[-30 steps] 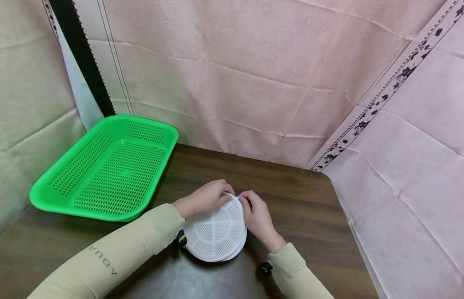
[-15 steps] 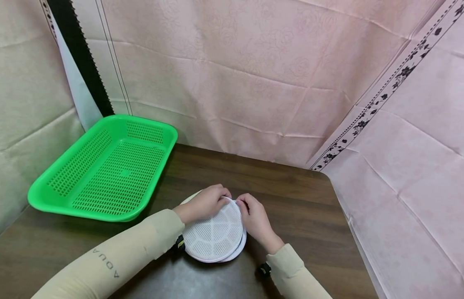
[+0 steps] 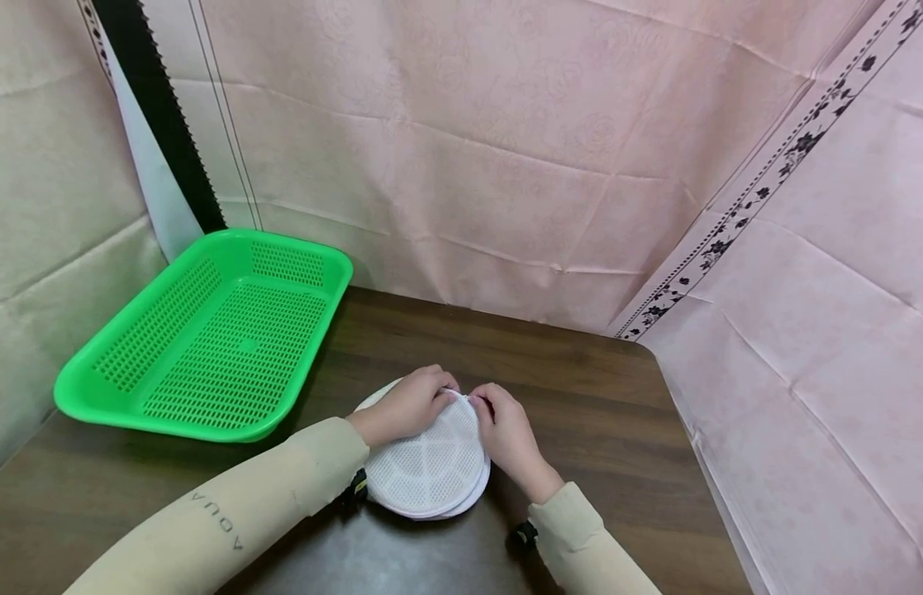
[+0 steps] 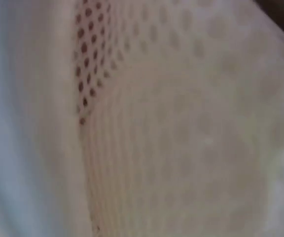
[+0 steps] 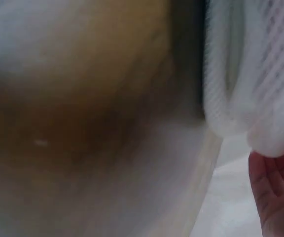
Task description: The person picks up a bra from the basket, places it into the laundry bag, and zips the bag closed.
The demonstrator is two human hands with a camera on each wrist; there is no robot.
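A round, flat white mesh laundry bag point(image 3: 429, 478) stands tilted between my hands over the table, its two rimmed faces slightly offset. My left hand point(image 3: 411, 406) reaches across the near face and pinches the top rim with thumb and fingers. Just to the right, my right hand point(image 3: 511, 434) pinches the same rim; what lies between its fingertips is too small to tell. White mesh point(image 4: 181, 128) fills the left wrist view, blurred and very close. In the right wrist view, curled fingers point(image 5: 267, 185) hold the lower edge of the bag point(image 5: 280, 79).
A green perforated plastic basket point(image 3: 238, 347) stands on the left of the dark wooden table point(image 3: 595, 397), with nothing seen inside. Pale patterned cloth point(image 3: 491, 165) hangs behind and along both sides. Black straps point(image 3: 524, 535) sit at the wrists.
Both hands have sunk slightly towards me with the bag's rim. Its near face has shifted a little, baring more of the far face at right and upper left. The basket stays put.
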